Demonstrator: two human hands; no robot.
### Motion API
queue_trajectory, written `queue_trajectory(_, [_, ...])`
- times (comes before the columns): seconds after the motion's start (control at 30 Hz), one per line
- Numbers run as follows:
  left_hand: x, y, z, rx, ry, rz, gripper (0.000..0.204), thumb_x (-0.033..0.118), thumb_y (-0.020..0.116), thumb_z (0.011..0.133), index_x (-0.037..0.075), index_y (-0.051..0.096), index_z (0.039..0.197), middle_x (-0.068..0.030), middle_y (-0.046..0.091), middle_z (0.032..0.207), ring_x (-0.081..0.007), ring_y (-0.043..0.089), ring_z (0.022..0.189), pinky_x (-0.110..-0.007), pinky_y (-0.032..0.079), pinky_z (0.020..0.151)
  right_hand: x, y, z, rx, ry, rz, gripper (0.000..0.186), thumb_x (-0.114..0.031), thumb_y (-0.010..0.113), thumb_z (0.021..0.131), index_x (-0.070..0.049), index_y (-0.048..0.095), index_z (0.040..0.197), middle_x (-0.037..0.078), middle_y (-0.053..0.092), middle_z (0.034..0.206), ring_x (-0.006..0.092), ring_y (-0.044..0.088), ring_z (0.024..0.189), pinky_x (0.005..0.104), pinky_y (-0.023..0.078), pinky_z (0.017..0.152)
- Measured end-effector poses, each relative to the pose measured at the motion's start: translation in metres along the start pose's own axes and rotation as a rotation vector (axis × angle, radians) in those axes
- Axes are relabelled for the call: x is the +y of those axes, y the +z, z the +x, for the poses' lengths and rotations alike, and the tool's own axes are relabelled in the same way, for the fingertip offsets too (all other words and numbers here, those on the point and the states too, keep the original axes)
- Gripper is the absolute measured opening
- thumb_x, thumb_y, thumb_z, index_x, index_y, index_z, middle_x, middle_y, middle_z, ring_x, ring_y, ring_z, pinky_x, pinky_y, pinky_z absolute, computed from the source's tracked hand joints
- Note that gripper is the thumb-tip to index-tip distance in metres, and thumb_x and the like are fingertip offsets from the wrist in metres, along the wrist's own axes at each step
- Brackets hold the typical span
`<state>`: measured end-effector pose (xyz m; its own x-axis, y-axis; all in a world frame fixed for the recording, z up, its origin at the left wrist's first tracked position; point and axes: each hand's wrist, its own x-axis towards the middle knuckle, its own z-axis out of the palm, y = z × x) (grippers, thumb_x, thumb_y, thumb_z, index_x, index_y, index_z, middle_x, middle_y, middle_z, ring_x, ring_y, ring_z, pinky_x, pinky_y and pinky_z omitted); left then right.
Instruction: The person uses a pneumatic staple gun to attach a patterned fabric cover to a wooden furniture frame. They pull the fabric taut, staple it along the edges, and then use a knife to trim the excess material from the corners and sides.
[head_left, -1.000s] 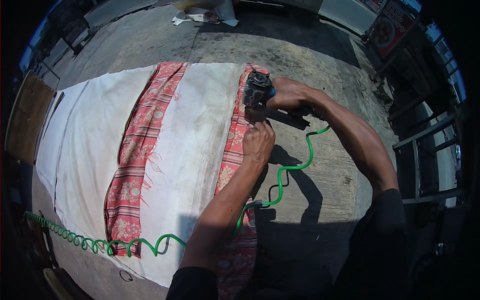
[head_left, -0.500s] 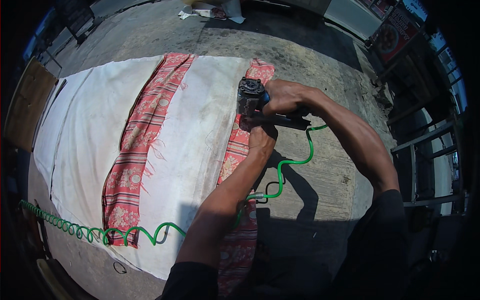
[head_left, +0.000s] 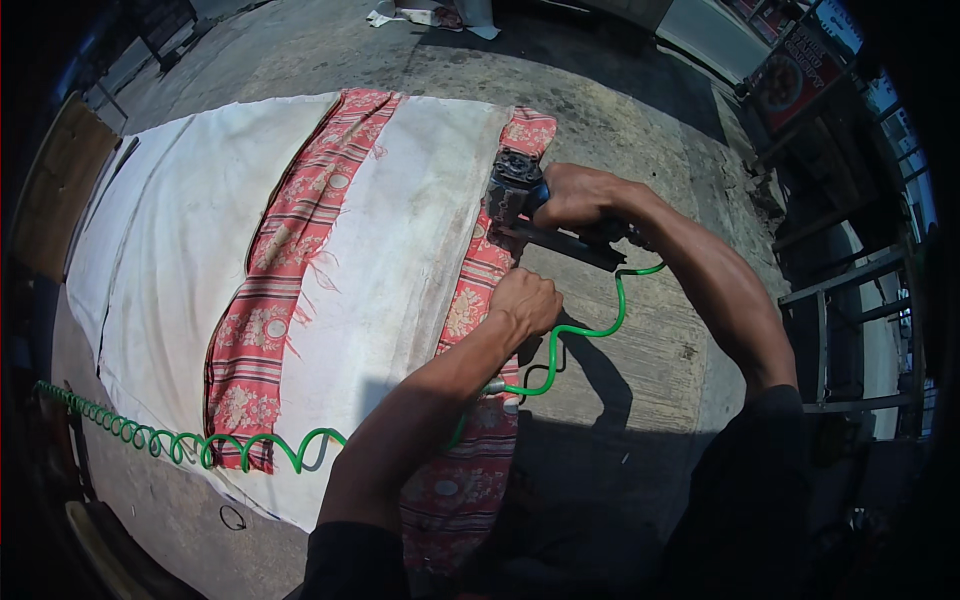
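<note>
My right hand (head_left: 580, 195) is wrapped round the grip of a black pneumatic staple gun (head_left: 512, 190). The gun's nose is over the red patterned fabric strip (head_left: 465, 310) on the right edge of a wide white cloth-covered piece (head_left: 400, 210). Nearer to me, my left hand (head_left: 527, 300) is closed on the edge of that same strip, just below the gun; its fingertips are hidden. From the gun's rear runs a green air hose (head_left: 622, 300), which passes under my left forearm.
Another red strip (head_left: 290, 270) crosses the white cloth further left. The hose's coiled part (head_left: 150, 440) stretches over the near left corner. A brown board (head_left: 70, 190) stands at the far left. Metal frames (head_left: 850, 300) and a red sign (head_left: 795, 75) line the right side.
My left hand has slid toward me along the red strip, away from the gun. The gun stays near the same part of the strip, and the view has shifted slightly.
</note>
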<state>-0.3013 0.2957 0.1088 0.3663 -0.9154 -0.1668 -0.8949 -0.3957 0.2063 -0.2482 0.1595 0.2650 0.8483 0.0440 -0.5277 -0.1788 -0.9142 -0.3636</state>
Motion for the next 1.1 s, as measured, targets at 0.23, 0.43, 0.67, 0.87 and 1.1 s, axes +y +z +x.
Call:
queue_trajectory(0.23, [0.020,-0.005,-0.011,0.087,-0.103,-0.232,0.044,0.044,0.057,0.092,0.007,0.079,0.081,-0.0157,0.075,0.084,-0.0317,0.075,0.081,-0.045,0.060,0.075,-0.021,0.025,-0.028,-0.039,-0.011,-0.078,0.036,-0.025,0.068,0.071,0.009,0.068,0.084,0.018,0.068,0.073,0.0257,0.065,0.062,0.0412,0.050,0.059])
queue_trajectory(0.43, [0.026,0.030,0.008,0.252,-0.201,-0.241,0.030,0.034,0.061,0.091,0.009,0.079,0.090,-0.0164,0.075,0.095,-0.0259,0.074,0.085,-0.040,0.058,0.072,-0.022,0.029,-0.032,-0.068,0.012,-0.093,0.040,-0.023,0.066,0.073,0.013,0.069,0.088,0.027,0.070,0.080,0.0336,0.071,0.071,0.0432,0.055,0.066])
queue_trajectory(0.67, [0.018,0.061,0.021,0.569,-0.241,-0.121,0.026,0.028,0.059,0.093,0.010,0.076,0.102,-0.0135,0.074,0.104,-0.0237,0.071,0.096,-0.038,0.055,0.083,-0.031,0.053,-0.047,-0.052,0.015,-0.059,0.039,-0.026,0.069,0.075,0.010,0.069,0.089,0.024,0.070,0.077,0.0317,0.069,0.068,0.0435,0.053,0.067])
queue_trajectory(0.87, [0.018,0.064,0.026,0.524,-0.306,-0.040,0.027,0.027,0.058,0.094,0.010,0.072,0.109,-0.0115,0.071,0.111,-0.0231,0.068,0.103,-0.038,0.053,0.089,-0.055,0.048,-0.063,-0.107,-0.018,-0.083,0.039,-0.024,0.069,0.075,0.012,0.068,0.088,0.029,0.069,0.079,0.0377,0.071,0.072,0.0459,0.055,0.071])
queue_trajectory(1.1, [0.043,0.088,0.011,0.388,-0.277,0.393,0.030,0.026,0.055,0.096,0.010,0.068,0.117,-0.0091,0.069,0.120,-0.0225,0.065,0.111,-0.039,0.050,0.096,-0.063,0.072,-0.073,-0.058,0.018,-0.139,0.036,-0.021,0.068,0.073,0.012,0.068,0.087,0.031,0.069,0.080,0.0414,0.072,0.077,0.0477,0.056,0.074])
